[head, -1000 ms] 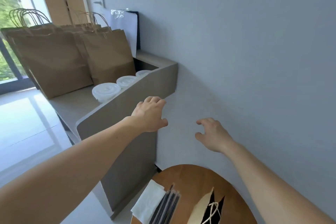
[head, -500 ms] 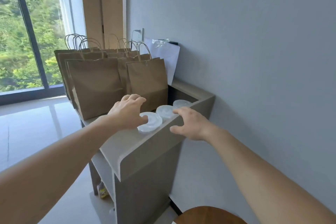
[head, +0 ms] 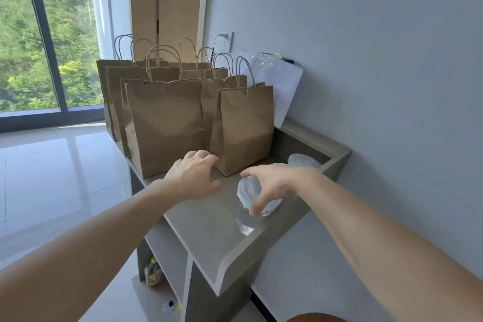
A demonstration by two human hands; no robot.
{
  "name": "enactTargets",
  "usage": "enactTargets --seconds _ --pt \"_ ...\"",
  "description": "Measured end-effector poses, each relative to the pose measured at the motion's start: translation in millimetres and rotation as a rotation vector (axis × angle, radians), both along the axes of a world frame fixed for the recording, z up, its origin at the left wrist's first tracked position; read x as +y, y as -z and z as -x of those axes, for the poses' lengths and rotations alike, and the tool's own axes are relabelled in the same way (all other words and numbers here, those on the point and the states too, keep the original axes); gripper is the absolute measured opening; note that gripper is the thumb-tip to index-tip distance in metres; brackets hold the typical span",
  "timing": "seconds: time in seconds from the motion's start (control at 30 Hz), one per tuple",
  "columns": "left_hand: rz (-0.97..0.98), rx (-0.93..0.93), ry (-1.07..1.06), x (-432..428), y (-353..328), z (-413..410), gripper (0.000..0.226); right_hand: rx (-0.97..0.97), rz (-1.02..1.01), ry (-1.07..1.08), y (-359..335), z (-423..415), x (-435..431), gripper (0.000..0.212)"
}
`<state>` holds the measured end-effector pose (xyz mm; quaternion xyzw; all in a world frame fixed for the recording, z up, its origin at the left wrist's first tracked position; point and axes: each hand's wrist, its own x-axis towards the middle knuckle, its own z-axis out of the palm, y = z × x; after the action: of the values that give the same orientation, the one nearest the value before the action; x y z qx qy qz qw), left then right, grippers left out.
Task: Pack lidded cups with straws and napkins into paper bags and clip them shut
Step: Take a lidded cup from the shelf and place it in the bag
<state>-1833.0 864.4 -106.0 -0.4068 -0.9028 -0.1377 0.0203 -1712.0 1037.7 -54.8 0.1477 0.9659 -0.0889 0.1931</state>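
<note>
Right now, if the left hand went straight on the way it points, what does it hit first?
Probably the smaller paper bag, near its bottom corner. The left hand points at the gap between it and the larger paper bag. Depth is unclear, so either could come first.

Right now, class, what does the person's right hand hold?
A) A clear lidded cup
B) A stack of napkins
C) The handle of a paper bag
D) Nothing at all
A: the right hand has its fingers and thumb curled round a clear lidded cup, which is tilted over the grey counter. The left hand hovers open, holding nothing, near the brown paper bags.
</note>
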Motion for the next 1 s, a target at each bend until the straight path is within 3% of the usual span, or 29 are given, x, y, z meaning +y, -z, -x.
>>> enactTargets --seconds 0.1,0.27,0.47,0.67,0.83,1.0 --pt "-0.002 -0.011 0.016 4.0 3.4 6.2 0.070 -0.024 -0.084 -0.028 2.5 3.8 0.9 0.119" --pt "0.002 0.010 0.029 13.8 -1.7 6.6 0.066 0.085 -0.005 0.003 8.9 -2.3 2.2 0.108" --pt "-0.082 0.060 0.037 32.6 -33.1 -3.2 0.061 0.424 0.156 0.112 -28.3 -43.2 11.6 0.096" --pt "-0.108 0.117 0.181 75.6 -50.8 -54.2 0.063 0.700 0.129 0.222 -70.9 -127.0 38.6 0.095" --pt "-0.085 0.118 0.277 119.2 -57.8 -110.7 0.064 0.730 0.009 0.371 -80.2 -218.4 70.3 0.098" --pt "-0.062 0.101 0.382 163.9 -35.1 -196.6 0.064 0.674 -0.023 0.545 -37.2 -319.6 103.9 0.093"
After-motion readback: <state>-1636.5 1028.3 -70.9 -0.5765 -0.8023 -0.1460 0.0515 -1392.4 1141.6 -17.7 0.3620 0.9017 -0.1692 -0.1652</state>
